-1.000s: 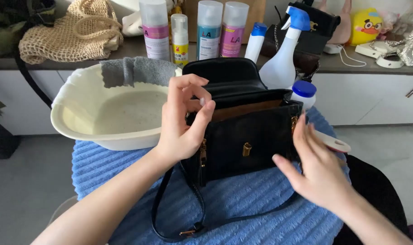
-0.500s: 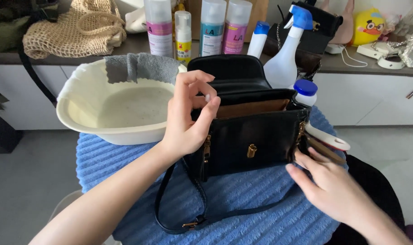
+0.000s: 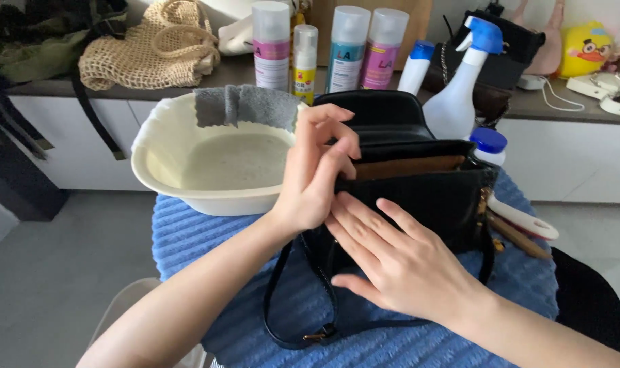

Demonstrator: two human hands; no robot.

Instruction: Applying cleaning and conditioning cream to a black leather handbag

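Blue ribbed towel (image 3: 208, 235) cushioned the black handbag (image 3: 425, 197); left hand (image 3: 314, 177) pinched its top edge, right hand (image 3: 398, 262) lay flat and open on its front, best kept firm.

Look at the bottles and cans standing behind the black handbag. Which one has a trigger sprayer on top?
The white spray bottle at the right of the row, just behind the black handbag: it alone has a blue trigger head. The tall cans have plain caps.
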